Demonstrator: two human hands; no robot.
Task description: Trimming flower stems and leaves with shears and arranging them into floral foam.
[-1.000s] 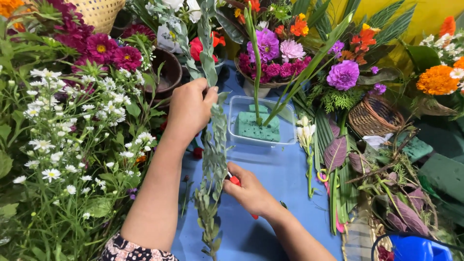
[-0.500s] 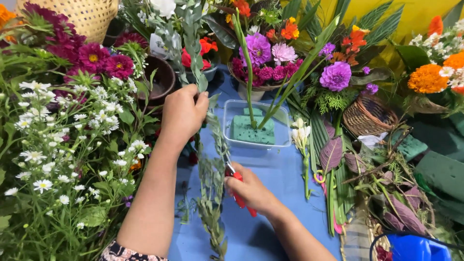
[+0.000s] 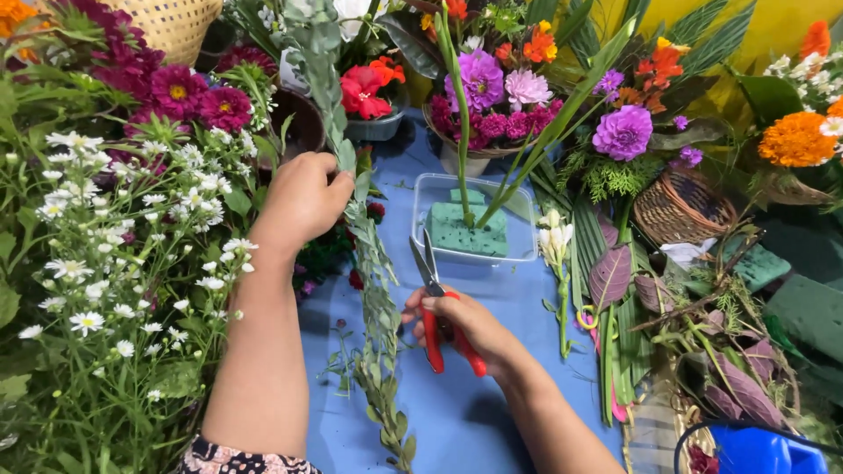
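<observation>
1. Head view looks down on a blue table [image 3: 492, 351] crowded round its edges with cut flowers and containers.
2. White daisy-like flowers [image 3: 105, 263] fill the left side, with dark pink blooms above them.
3. At the top left stands a woven straw basket [image 3: 176, 26]; what it holds cannot be seen.
4. At the top centre a bowl [image 3: 457, 158] holds purple, pink and magenta flowers.
5. Just below it, a clear plastic tray [image 3: 518, 228] holds a green foam block [image 3: 470, 235], with three green stems standing upright in it.
6. To the right, a small brown wicker basket [image 3: 680, 206] lies tilted; its inside is not clear.
7. A blue bucket [image 3: 755, 448] sits at the bottom right corner, with something dark red at its rim.
8. A long leafy green branch [image 3: 373, 290] runs from the top down across the table.
9. The left hand [image 3: 303, 202] is closed around the branch, grasping it near its middle.
10. The right hand [image 3: 461, 329] grips red-handled scissors [image 3: 435, 298], blades pointing up, just beside the branch and in front of the tray.
</observation>
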